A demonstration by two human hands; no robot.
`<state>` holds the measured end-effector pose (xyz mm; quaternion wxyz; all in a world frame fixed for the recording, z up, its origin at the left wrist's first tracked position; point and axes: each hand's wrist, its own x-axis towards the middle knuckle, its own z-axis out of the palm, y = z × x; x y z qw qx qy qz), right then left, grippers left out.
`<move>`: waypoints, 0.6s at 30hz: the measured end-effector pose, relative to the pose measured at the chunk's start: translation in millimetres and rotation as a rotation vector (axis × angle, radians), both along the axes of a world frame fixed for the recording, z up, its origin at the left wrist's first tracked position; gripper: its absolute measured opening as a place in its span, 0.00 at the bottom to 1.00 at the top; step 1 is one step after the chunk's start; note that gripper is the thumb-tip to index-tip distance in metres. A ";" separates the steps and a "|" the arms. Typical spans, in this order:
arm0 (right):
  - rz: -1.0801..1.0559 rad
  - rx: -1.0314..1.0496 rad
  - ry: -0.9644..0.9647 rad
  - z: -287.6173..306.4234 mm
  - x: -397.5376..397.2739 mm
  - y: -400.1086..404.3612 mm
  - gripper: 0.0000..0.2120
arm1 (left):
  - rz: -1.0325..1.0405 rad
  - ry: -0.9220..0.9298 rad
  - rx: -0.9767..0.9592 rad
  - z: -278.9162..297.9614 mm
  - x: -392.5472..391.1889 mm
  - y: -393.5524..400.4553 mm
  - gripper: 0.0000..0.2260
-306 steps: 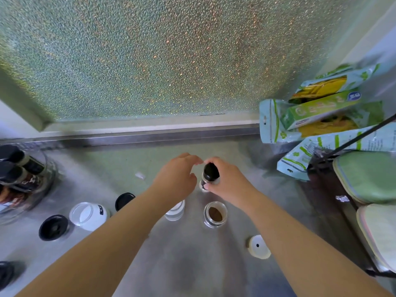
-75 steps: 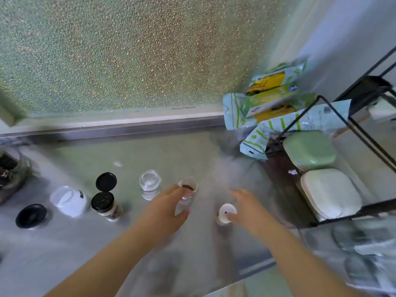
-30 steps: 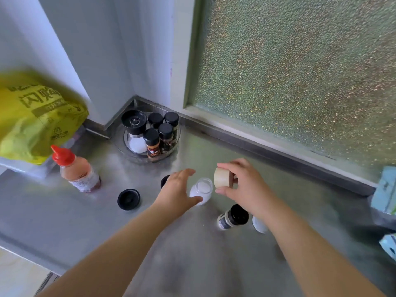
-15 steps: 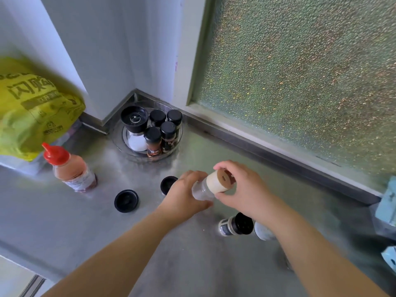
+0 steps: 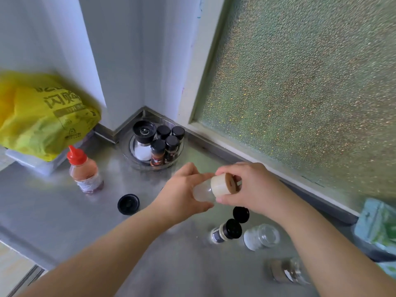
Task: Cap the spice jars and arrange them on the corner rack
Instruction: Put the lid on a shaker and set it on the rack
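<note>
My left hand (image 5: 182, 196) grips the body of a clear glass jar (image 5: 202, 191), tilted above the steel counter. My right hand (image 5: 250, 187) is closed around its pale cream cap (image 5: 220, 186), which sits on the jar's mouth. The round clear corner rack (image 5: 180, 154) stands in the counter's corner and holds a black-topped grinder (image 5: 143, 133) and several black-capped spice jars (image 5: 158, 152). Below my right wrist stand a black-capped jar (image 5: 227, 231), an uncapped jar of white powder (image 5: 260, 236) and a blurred jar (image 5: 285, 272). Two loose black caps (image 5: 128, 204) (image 5: 241, 214) lie on the counter.
A red-capped sauce bottle (image 5: 84, 170) stands left of the rack. A yellow plastic bag (image 5: 42, 116) rests on a white box at far left. Green packets (image 5: 377, 228) lie at the right edge. Frosted window glass (image 5: 300, 82) runs behind. The counter's front edge is at lower left.
The jar has been lifted a little and tilted more, with the cream cap staying on its mouth under my right hand. My view has shifted slightly to the right.
</note>
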<state>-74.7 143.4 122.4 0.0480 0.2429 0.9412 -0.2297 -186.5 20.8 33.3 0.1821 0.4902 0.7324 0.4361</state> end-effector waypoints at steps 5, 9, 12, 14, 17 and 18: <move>-0.057 -0.018 -0.048 10.9 4.5 -8.9 0.18 | 0.046 0.095 0.033 10.1 7.4 -10.3 0.30; -0.164 -0.174 -0.042 3.3 9.4 -15.5 0.19 | 0.043 0.269 0.057 14.5 10.2 -14.9 0.30; -0.308 -0.360 -0.031 0.0 7.0 -20.9 0.28 | 0.061 0.291 0.042 21.7 11.4 -18.1 0.30; -0.284 -0.404 -0.054 2.3 7.6 -21.1 0.33 | 0.075 0.208 0.022 25.7 11.3 -19.4 0.30; -0.065 -0.223 -0.044 16.1 11.9 -17.0 0.36 | 0.108 0.105 0.011 27.1 7.6 -20.6 0.30; -0.005 -0.171 -0.023 20.6 12.2 -17.0 0.34 | 0.111 0.098 0.008 27.9 6.5 -21.3 0.31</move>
